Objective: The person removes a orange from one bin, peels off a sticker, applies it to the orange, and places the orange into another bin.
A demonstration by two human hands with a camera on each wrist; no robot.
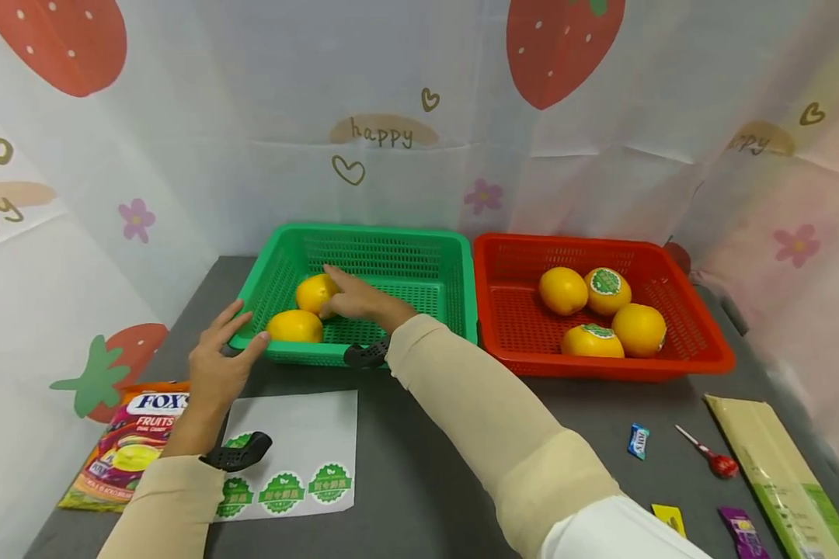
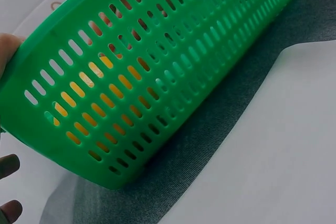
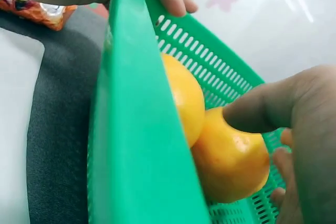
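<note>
Two oranges lie at the left end of the green basket (image 1: 405, 353). My right hand (image 1: 356, 299) reaches over the front rim and grips the farther orange (image 3: 231, 156), its thumb pressed on the peel in the right wrist view. Against it sits the nearer orange (image 1: 294, 326). My left hand (image 1: 220, 361) touches the basket's front left corner with thumb and fingers spread over the rim. Only fingertips (image 2: 8, 166) of that hand show in the left wrist view, beside the slotted wall.
A red basket (image 1: 517, 361) with several oranges, some stickered, adjoins on the right. In front lies a sticker sheet (image 1: 294, 435); left, a candy bag (image 1: 129, 450). A lollipop (image 1: 722, 464), a blue-wrapped candy (image 1: 638, 441), other sweets and a beige-green packet (image 1: 783, 473) lie right.
</note>
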